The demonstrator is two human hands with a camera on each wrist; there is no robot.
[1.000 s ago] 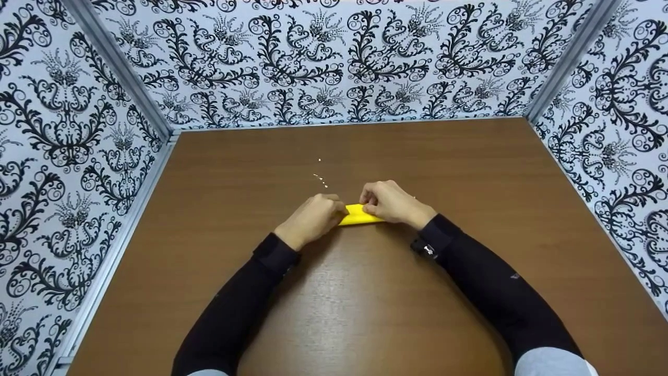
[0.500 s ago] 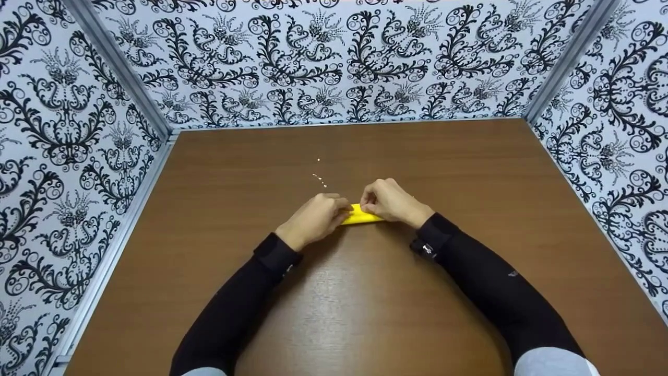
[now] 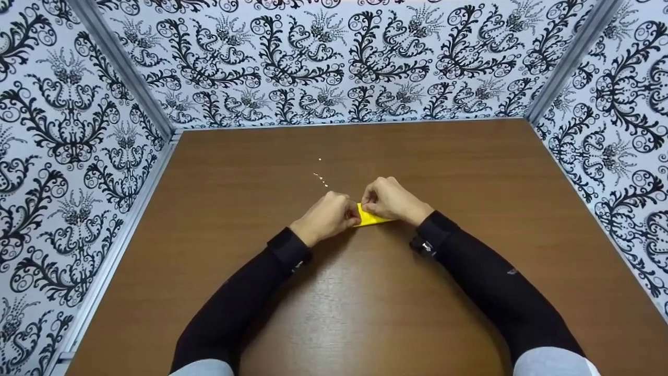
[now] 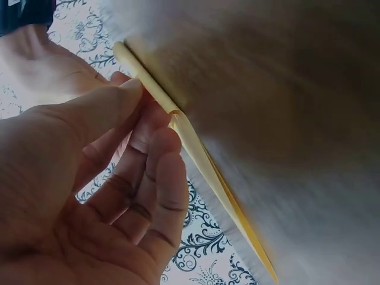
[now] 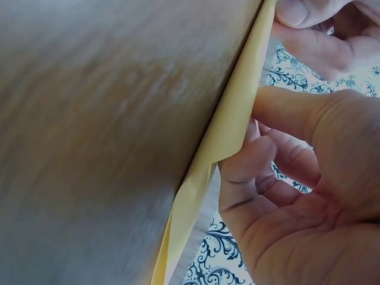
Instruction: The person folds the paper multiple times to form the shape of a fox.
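Note:
A narrow strip of folded yellow paper (image 3: 374,218) lies on the table between my two hands. My left hand (image 3: 327,216) pinches its left end with curled fingers. My right hand (image 3: 394,201) pinches the paper's upper edge with thumb and fingertips, close beside the left. In the left wrist view, the paper (image 4: 208,166) looks tightly rolled at its upper part, while its lower part is a looser fold. In the right wrist view, a folded flap of the paper (image 5: 228,122) meets the right thumb and forefinger. The fingers hide both ends in the head view.
The brown wooden table (image 3: 334,292) spreads around the hands. Several tiny white specks (image 3: 321,179) lie beyond the left hand. White walls with black scrollwork (image 3: 313,62) enclose the back and sides, with grey metal rails (image 3: 120,68) at the corners.
My left hand has shifted right, closer to the right hand, and less of the paper shows between them. The right hand has barely moved and keeps its pinch.

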